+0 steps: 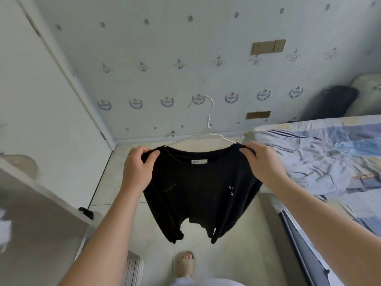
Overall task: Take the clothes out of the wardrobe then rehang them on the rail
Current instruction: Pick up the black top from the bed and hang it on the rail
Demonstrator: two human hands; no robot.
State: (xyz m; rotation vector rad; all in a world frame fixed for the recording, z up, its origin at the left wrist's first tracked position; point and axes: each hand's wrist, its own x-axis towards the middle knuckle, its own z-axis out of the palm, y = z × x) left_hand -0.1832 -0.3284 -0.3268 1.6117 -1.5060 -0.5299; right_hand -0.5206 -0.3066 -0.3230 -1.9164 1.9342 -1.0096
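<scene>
Black shirt (pixel 198 182) on white wire hanger (pixel 209 129) | left hand (pixel 138 168), right hand (pixel 261 162) each pinching a shoulder | step: seating shirt | next: likely hook onto rail

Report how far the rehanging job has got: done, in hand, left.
Done: the black shirt is out in the room, with a white wire hanger through its neck. In hand: the left hand and right hand each pinch a shoulder, holding it up. Left: hooking it on a rail, which is not in view. A grey jacket also lies on the bed.
</scene>
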